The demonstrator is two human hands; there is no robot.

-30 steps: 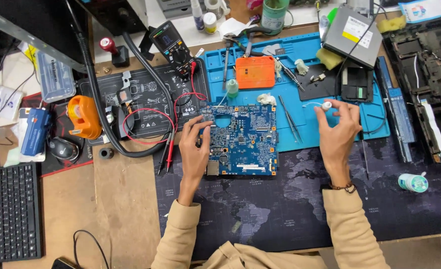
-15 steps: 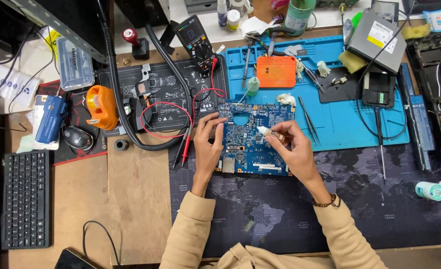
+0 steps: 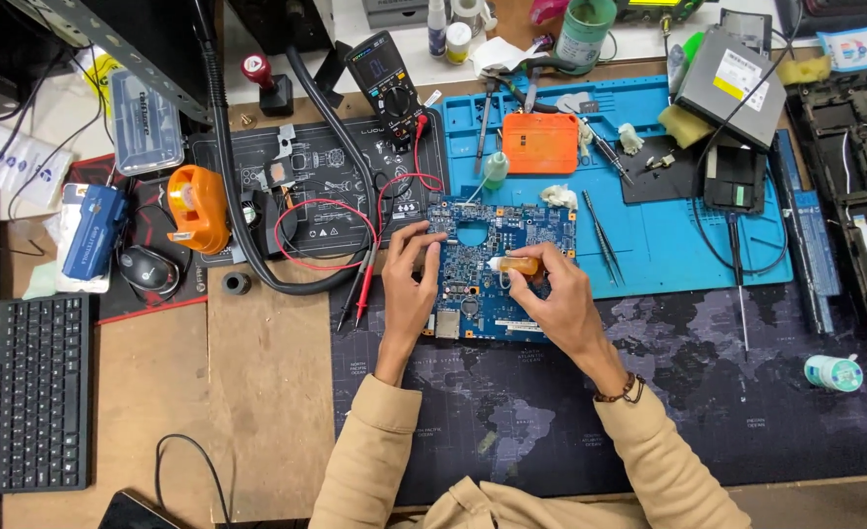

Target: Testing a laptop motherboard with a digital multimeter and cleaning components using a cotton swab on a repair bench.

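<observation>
The right hand [image 3: 556, 299] is pinching a small amber syringe [image 3: 515, 264] between thumb and fingers, and is holding it low over the blue board [image 3: 497, 269], which is lying flat where the blue mat [image 3: 669, 245] meets the dark world-map mat [image 3: 747, 392] on the worktop. The syringe is lying nearly level, its long axis running left to right, with the pale tip pointing left toward the board's middle and the amber body running back into the fingers (whether the tip is actually touching the board is too fine to tell). So the spot under the tip is sitting just left of the right hand and just right of the left hand [image 3: 409, 279], between the two. The left hand is resting on the board's left edge, fingers spread and bearing down on it rather than closed round anything, thumb near the upper left corner. The right hand is clearly the nearer one to the syringe, being clamped on it. Red probe leads [image 3: 360, 289] are lying just left of the left hand, running up to a multimeter [image 3: 386, 78], and tweezers [image 3: 600, 235] are lying on the blue mat just right of the board, well within the right hand's reach.
</observation>
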